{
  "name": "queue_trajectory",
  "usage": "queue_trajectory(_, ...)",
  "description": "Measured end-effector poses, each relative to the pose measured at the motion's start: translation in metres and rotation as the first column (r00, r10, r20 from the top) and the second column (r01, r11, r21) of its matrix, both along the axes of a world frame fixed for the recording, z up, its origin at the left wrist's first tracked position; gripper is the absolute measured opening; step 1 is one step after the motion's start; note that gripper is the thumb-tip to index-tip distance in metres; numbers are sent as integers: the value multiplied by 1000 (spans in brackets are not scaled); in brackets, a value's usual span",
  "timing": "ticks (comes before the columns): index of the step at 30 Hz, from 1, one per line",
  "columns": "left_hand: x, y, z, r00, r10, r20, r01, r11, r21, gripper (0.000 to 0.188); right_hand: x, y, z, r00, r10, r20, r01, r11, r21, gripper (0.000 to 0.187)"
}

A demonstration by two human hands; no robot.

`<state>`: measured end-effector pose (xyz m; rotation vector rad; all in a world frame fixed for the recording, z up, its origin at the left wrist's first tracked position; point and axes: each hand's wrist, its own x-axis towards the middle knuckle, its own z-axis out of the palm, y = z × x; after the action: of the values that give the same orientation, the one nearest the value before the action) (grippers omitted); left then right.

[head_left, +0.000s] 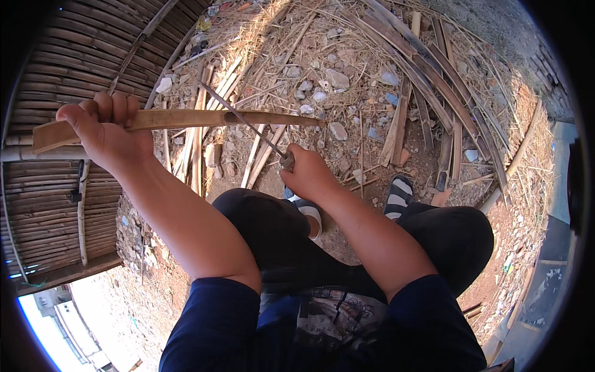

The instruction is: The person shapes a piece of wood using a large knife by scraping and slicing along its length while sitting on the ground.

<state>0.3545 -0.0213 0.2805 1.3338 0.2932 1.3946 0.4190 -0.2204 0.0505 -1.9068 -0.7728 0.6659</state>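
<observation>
My left hand [118,133] grips a split bamboo strip [186,118] near its wide left end, fingers wrapped over it. The strip lies level across the view and tapers to a thin tip at the right. In my right hand [310,173] is a knife [260,134], its handle mostly hidden by the closed fingers. The long, narrow blade slants up and to the left, crossing the strip near its middle. Whether the edge cuts into the bamboo cannot be made out.
A bamboo slat wall [80,56] rises at the left. Split bamboo pieces [446,99] lie piled at the far right, and pale strips [201,130] lie beyond my knees. Stones and straw litter the dirt ground [334,152]. My sandalled feet [398,193] stand close by.
</observation>
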Motion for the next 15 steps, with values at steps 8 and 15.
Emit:
queue_trajectory(8,-3,3,-1,995,-93,35,93,996,-4,61,5,-8,56,996,-45,73,36,992,119,37)
queue_trajectory(15,-1,0,-1,1000,-12,22,12,1000,-5,65,0,1,15,999,27,28,-28,999,26,35)
